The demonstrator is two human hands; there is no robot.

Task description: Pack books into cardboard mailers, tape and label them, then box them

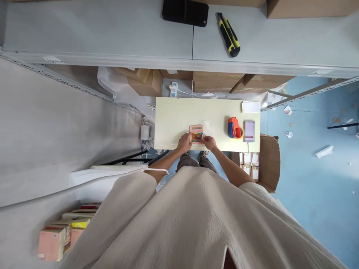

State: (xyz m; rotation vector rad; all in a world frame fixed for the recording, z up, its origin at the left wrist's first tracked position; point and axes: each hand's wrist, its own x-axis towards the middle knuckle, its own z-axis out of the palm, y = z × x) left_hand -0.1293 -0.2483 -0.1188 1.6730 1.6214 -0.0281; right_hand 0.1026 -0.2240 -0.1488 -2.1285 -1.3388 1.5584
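Note:
A small pink book point(196, 129) with a multicoloured picture on its cover lies near the front edge of the pale table point(174, 116). My left hand point(184, 142) grips its left edge, fingers closed with the thumb side against the cover. On the opposite side, my right hand point(209, 142) pinches at the book's lower right edge. A faint, see-through patch, perhaps clear film point(208, 127), shows just right of the book. Further right stands an orange and blue tape dispenser point(234, 129), beside a phone-like device point(249, 130) with a lit, blurred screen and a cable.
A white box point(251, 107) lies at the table's back right corner. Above, a grey shelf point(112, 33) carries a black phone point(185, 13) and a yellow-black box cutter point(228, 35). An open carton point(270, 164) sits right; stacked books point(52, 243) are lower left.

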